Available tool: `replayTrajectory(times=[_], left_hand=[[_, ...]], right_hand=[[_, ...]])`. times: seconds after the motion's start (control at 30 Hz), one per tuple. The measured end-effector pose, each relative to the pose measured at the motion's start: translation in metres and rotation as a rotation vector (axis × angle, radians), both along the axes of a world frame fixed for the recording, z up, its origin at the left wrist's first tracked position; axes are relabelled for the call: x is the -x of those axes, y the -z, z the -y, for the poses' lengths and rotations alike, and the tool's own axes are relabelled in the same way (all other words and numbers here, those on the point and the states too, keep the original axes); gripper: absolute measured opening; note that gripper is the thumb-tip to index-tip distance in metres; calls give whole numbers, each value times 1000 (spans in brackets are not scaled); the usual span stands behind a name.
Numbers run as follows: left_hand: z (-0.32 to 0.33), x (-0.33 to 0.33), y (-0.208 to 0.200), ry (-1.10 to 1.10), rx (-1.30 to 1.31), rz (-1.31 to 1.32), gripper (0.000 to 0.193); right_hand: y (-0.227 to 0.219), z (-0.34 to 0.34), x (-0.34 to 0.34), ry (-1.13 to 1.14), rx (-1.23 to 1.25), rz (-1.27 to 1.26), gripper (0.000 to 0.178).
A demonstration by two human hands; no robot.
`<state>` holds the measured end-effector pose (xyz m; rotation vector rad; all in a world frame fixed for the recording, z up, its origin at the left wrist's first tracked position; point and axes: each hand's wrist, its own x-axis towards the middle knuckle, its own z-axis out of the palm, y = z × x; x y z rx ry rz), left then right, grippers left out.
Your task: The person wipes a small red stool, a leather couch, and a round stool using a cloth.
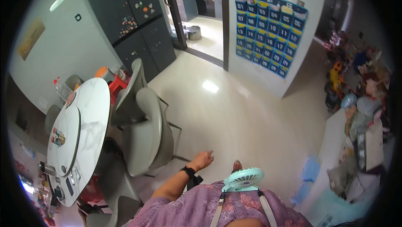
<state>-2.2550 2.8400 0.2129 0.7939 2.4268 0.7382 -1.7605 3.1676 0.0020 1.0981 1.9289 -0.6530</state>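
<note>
Clipped to our chest, the small teal fan (243,179) sits closest to the lens, above the purple top (234,210). Our left hand (202,160) swings out ahead of it, wrist banded by a black watch (188,171), fingers (209,156) loosely apart and holding nothing. Nearest to that hand is the grey chair (144,132), lying to its left and a little forward, its tall back running upright with the curved side turned toward us; hand and chair stay apart, with bare floor (234,109) between. Beyond the chair stands the round marble surface (90,118). Our right hand does not show, so the left is the nearer one. One foot (237,166) peeks out by the fan
</note>
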Motion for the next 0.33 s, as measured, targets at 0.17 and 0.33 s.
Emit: replayTrajectory(times=[0.17, 0.33], left_hand=[[21, 75, 31, -79, 340, 221, 37], [25, 159, 29, -584, 297, 196, 43]], right_hand=[[-85, -151, 279, -938, -205, -397, 24], [-181, -213, 586, -106, -312, -589, 40]])
